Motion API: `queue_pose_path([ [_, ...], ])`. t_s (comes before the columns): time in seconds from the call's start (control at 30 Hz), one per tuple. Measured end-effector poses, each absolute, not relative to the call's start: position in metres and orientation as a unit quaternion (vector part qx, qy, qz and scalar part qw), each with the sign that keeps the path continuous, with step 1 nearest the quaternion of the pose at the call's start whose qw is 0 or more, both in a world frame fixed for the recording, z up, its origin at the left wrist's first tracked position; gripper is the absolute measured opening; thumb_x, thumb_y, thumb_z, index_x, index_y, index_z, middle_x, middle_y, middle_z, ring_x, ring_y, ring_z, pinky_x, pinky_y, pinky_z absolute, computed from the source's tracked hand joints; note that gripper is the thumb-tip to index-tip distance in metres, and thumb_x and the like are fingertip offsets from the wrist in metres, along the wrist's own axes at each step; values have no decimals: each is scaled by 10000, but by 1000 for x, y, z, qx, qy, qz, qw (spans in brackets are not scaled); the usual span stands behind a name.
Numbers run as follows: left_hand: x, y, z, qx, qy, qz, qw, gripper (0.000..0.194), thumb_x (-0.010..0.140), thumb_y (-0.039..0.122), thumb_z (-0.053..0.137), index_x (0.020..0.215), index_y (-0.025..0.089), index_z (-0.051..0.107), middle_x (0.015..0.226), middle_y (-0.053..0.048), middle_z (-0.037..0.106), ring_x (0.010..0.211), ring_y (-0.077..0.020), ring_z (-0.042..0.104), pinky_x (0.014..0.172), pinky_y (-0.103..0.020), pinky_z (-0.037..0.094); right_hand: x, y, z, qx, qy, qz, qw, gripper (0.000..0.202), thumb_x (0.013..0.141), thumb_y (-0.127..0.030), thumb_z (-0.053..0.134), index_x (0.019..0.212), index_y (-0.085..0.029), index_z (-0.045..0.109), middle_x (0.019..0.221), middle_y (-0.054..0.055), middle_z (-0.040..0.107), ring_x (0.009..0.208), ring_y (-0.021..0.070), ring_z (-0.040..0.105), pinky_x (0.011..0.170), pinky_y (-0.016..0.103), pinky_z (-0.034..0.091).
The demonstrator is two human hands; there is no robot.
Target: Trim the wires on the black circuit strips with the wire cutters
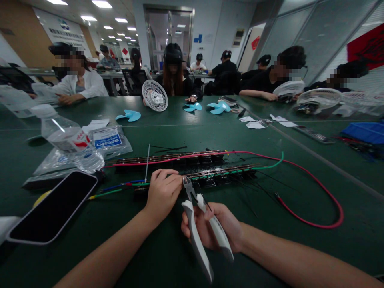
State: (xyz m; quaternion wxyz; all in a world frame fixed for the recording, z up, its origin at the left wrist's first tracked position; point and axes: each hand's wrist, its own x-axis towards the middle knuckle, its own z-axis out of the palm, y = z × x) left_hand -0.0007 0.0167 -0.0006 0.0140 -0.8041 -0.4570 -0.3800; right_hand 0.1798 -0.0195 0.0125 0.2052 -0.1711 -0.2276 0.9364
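In my right hand [232, 228] is a pair of diagonal cutters [189, 191] with white and grey handles. The handles are spread, and the cutter head touches or nearly touches the near black strip [210, 176], close to my left fingertips. My left hand [164, 194] curls over that strip, its fingers bent round it. A second black strip [198, 158] lies parallel behind, with a red wire [168, 159] along it. Green wire [277, 161] runs along the near strip and bends up at its right end. A white cable tie [147, 164] sticks up left of my hand.
At left lie a phone [54, 208], a water bottle [72, 140] and plastic bags [112, 140]. The red wire loops out right [340, 216]. Black cable ties [171, 149] lie behind the strips. Across the table, people handle fan grilles [155, 96] near blue fan blades [219, 107]. A blue tray [367, 133] is far right.
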Motion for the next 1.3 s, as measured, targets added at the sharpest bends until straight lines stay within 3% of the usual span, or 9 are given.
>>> queue_pose_path([
  [0.93,0,15,1,-807,-453,-380,13,187,902,183,521,907,235,700,945,-6,746,991,-238,597,883,-442,356,183,-19,3,-174,-239,934,201,324,613,-287,458,820,-84,604,718,91,600,644,165,522,657,279,364],
  [1.13,-1,17,-1,-804,-452,-385,19,191,900,194,519,913,238,705,923,-21,747,974,-238,603,881,-448,358,183,-19,4,-182,-240,933,198,349,616,-261,464,880,-78,601,770,97,625,636,151,514,614,252,361],
  [1.3,0,16,-1,-802,-455,-385,21,185,901,196,517,886,230,699,926,-17,746,976,-242,599,886,-451,352,181,-19,5,-171,-222,940,196,452,604,-250,480,984,-33,588,902,166,649,654,152,541,613,249,366],
])
